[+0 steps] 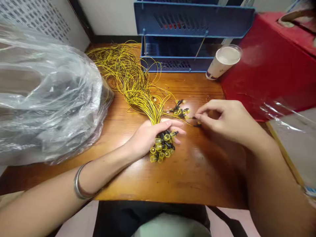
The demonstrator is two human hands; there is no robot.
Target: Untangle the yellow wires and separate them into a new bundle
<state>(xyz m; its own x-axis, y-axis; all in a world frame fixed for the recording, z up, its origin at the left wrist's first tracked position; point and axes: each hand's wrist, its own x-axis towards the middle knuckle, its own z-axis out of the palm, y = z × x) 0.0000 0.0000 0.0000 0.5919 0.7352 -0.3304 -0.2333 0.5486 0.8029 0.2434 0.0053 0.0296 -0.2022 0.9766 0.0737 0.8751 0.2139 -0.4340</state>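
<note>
My left hand (pixel 158 131) is wrapped round a bundle of thin yellow-and-black wires (pixel 142 95). Small clear-yellow hexagonal caps (pixel 161 149) with black sleeves stick out below the thumb. To the right, my right hand (pixel 219 118) pinches the dark end of a single wire (pixel 195 117) between thumb and forefinger. Another wire end with a black tip (pixel 197 124) lies just below those fingertips. Between the two hands rests a loose cluster of capped wire ends (pixel 182 112) on the wooden table (pixel 148 184). The wires trail in a tangle to the back left.
A large clear plastic bag (pixel 71 98) bulges on the left. Blue stacked trays (pixel 172 64) stand at the back, with a paper cup (pixel 223 62) beside them. A red box (pixel 269 62) fills the right rear, and a pale panel (pixel 296 141) with a yellowish edge lies before it.
</note>
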